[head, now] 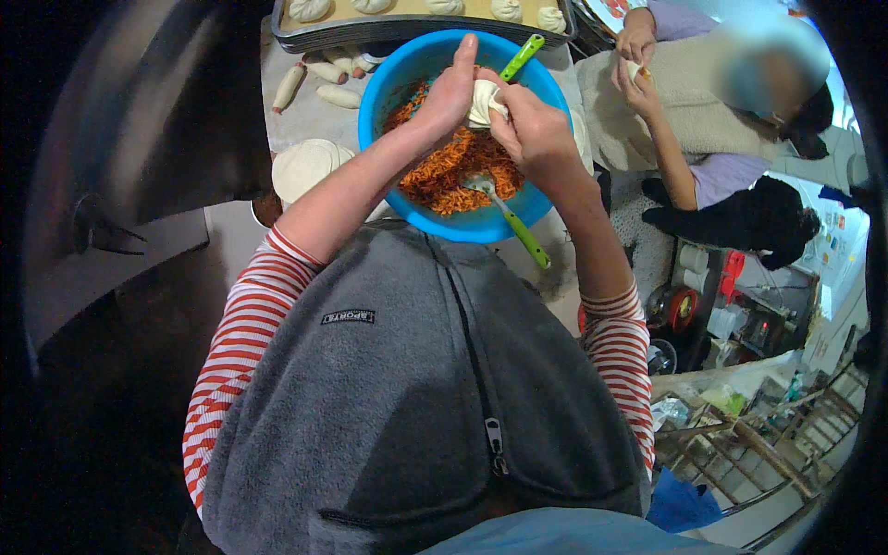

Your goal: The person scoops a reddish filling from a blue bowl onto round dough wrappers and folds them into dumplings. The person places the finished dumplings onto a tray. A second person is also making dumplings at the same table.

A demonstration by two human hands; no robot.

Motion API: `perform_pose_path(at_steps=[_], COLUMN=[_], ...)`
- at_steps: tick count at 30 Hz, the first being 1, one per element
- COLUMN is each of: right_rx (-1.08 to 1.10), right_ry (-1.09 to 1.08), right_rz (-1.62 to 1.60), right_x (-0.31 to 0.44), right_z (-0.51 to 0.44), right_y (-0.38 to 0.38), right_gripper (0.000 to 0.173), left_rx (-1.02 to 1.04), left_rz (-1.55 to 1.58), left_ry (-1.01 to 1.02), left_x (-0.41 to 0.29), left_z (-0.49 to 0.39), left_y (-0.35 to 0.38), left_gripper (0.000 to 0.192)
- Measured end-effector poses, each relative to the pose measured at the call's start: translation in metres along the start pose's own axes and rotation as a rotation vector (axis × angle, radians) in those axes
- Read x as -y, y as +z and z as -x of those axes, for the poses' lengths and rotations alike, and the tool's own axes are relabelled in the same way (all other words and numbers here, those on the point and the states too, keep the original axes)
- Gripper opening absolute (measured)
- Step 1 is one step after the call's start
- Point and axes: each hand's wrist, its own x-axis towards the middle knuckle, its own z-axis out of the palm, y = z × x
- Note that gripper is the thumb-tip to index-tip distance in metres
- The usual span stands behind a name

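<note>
Over a blue plastic bowl (371, 104) of shredded orange filling (454, 170), my left hand (454, 83) cups a pleated white dough bun (483, 104). The fingers of my right hand (531, 121) pinch the bun's right edge. A green-handled spoon (517, 225) rests in the filling, its handle over the near rim. Another green handle (522, 58) sticks out past the far rim. Round dough wrappers (309, 168) lie stacked to the left of the bowl, partly behind my left forearm. How much filling the bun holds is hidden.
Stacked metal trays (416, 29) with several shaped buns (444, 6) stand beyond the bowl. Several elongated dough rolls (288, 88) lie at the table's left. At the right, a co-worker's hands (635, 80) hold a piece of dough. More wrappers (579, 139) lie right of the bowl.
</note>
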Motion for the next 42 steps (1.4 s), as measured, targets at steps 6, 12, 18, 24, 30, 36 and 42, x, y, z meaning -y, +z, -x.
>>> perform_pose_path(at_steps=[6, 12, 18, 24, 30, 36, 42], right_rx=[0.104, 0.023, -0.014, 0.072, 0.059, 0.493, 0.81], right_ry=[-0.093, -0.078, -0.105, 0.263, -0.065, 0.271, 0.544], right_rz=[0.05, 0.026, 0.218, 0.073, 0.099, 0.07, 0.133], right_x=[-0.017, -0.057, -0.156, -0.231, -0.173, -0.1, -0.043], right_z=[-0.026, -0.113, -0.261, -0.332, -0.27, -0.033, 0.153], right_y=[0.018, 0.054, 0.147, 0.256, 0.174, 0.108, 0.072], right_gripper=[0.014, 0.011, 0.018, 0.023, 0.026, 0.022, 0.036], left_rx=[0.157, 0.043, -0.71, -0.905, -0.934, -1.004, -0.868], left_rz=[-0.371, -0.012, -0.45, -1.26, -1.189, -0.986, -1.061], left_ry=[-0.064, 0.123, 0.355, 0.106, 0.005, -0.13, -0.013], left_x=[-0.027, -0.029, 0.071, 0.175, 0.183, 0.182, 0.187], left_z=[-0.02, -0.067, 0.012, 0.1, 0.1, 0.092, 0.1], left_y=[-0.031, -0.1, -0.221, -0.264, -0.273, -0.305, -0.334], left_gripper=[0.091, 0.067, 0.032, 0.043, 0.039, 0.038, 0.026])
